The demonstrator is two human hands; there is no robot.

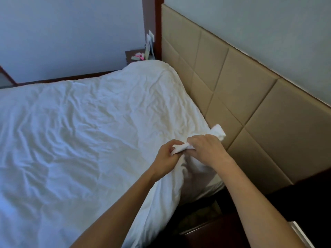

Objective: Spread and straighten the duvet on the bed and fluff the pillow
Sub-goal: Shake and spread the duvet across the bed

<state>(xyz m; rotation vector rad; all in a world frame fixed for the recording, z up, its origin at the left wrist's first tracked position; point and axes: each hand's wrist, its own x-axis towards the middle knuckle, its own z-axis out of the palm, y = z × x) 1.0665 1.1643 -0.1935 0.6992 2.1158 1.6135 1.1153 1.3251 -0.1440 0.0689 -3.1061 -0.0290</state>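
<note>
- Forearms first: both of mine reach in from the bottom edge toward the near head corner of the bed.
- Across the left and centre, the white duvet [89, 131] covers the bed, creased all over, with a hump at the far corner beside the headboard [250, 97].
- At that far corner, a nightstand [136, 54] holds small pink items, too small to identify.
- My left hand [166, 158] is curled tight round a bunched fold of the duvet's corner.
- My right hand [206, 149], just beside it, grips the same twisted corner, whose tip pokes out toward the headboard.
- No pillow is visible; it may lie under the far hump, but I cannot tell.
- To do this step well, I judge: pull the corner taut toward the headboard, both hands level, then untwist the bunch so it lies flat.
</note>
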